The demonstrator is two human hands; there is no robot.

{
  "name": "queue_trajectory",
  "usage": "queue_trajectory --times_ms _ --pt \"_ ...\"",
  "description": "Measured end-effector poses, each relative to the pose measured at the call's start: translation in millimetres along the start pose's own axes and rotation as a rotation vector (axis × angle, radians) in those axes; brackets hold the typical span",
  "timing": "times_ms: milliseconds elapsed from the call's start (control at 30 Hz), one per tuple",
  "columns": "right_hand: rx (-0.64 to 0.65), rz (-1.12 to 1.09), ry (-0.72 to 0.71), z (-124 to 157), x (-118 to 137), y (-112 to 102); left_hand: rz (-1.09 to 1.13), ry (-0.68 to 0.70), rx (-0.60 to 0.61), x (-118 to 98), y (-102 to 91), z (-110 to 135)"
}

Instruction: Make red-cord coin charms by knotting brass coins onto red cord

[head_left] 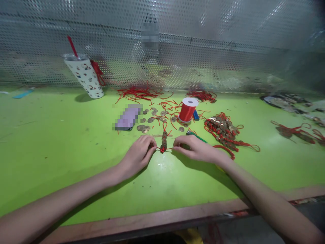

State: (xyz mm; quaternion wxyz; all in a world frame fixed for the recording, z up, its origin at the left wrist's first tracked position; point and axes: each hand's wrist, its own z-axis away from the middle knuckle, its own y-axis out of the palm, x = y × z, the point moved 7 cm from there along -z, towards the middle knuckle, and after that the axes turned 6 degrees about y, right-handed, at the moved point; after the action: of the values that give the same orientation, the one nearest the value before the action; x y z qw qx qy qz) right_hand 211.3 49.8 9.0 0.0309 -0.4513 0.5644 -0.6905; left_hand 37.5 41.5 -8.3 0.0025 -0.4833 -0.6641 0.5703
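Between my hands, a short string of coins [164,138] lies on the green table, bound with red cord, with a loop at its far end and a red knot [162,149] at its near end. My left hand [142,150] pinches a red cord end on the knot's left side. On the right, my right hand [191,147] pinches the other cord end, thumb against forefinger. Both cord ends run out sideways, roughly straight. Loose coins [144,128] lie just beyond my left hand. A green-handled tool [199,136] lies partly behind my right hand.
A spool of red cord [187,110] stands beyond the coins, a phone [129,116] to its left. Finished-looking coin strings [223,128] are piled at right. Red cord pieces [139,93] lie at the back. A tumbler with straw [85,74] stands back left, before a perforated metal panel [177,44].
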Motion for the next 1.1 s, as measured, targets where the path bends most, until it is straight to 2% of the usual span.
queue_trajectory --times_ms 233,367,567,733,967,1100 --pt "-0.197 -0.102 0.004 1 12 0 0.034 0.074 -0.067 -11 -4.2 -1" --pt "-0.234 -0.139 -0.006 1 17 7 0.180 -0.005 -0.112 -11 -3.8 -4" --pt "-0.286 -0.147 -0.042 -2 17 14 0.326 -0.090 -0.114 -11 0.9 -8" --pt "-0.317 -0.112 -0.066 -3 17 18 0.253 -0.022 -0.118 -17 0.6 -8" --pt "-0.333 -0.127 -0.009 -2 15 17 0.005 0.187 -0.177 -33 -4.1 -2" --pt "-0.368 -0.243 0.047 -2 13 15 -0.054 0.158 -0.173 -28 -3.1 1"
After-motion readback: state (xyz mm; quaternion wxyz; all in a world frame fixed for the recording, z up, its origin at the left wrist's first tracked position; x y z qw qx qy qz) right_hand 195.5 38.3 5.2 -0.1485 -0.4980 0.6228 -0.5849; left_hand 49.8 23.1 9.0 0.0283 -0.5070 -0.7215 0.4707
